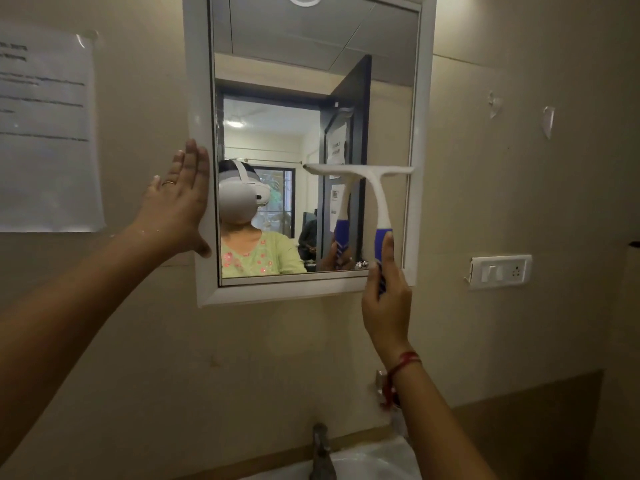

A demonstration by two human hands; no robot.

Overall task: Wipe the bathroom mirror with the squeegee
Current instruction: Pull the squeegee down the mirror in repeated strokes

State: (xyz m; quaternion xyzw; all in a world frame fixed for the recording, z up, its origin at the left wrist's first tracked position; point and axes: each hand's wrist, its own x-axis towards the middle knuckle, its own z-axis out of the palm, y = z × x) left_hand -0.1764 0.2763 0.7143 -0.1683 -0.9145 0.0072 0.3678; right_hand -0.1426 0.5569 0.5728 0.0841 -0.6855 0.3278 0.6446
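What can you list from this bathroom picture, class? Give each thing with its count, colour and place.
Rectangular white-framed wall mirror: one, white frame, centre of the beige wall.
White plastic squeegee with blue grip: one, white and blue, blade across the glass on the mirror's right side.
Printed paper notice: one, white, taped left of the mirror.
Switch and socket plate: one, white, right of the mirror.
Metal tap: one, grey, bottom centre.
White basin: one, bottom edge, partly seen.
Left hand: one, flat against the mirror's left frame, ring on a finger.
Right hand: one, gripping the squeegee handle, red thread at the wrist.
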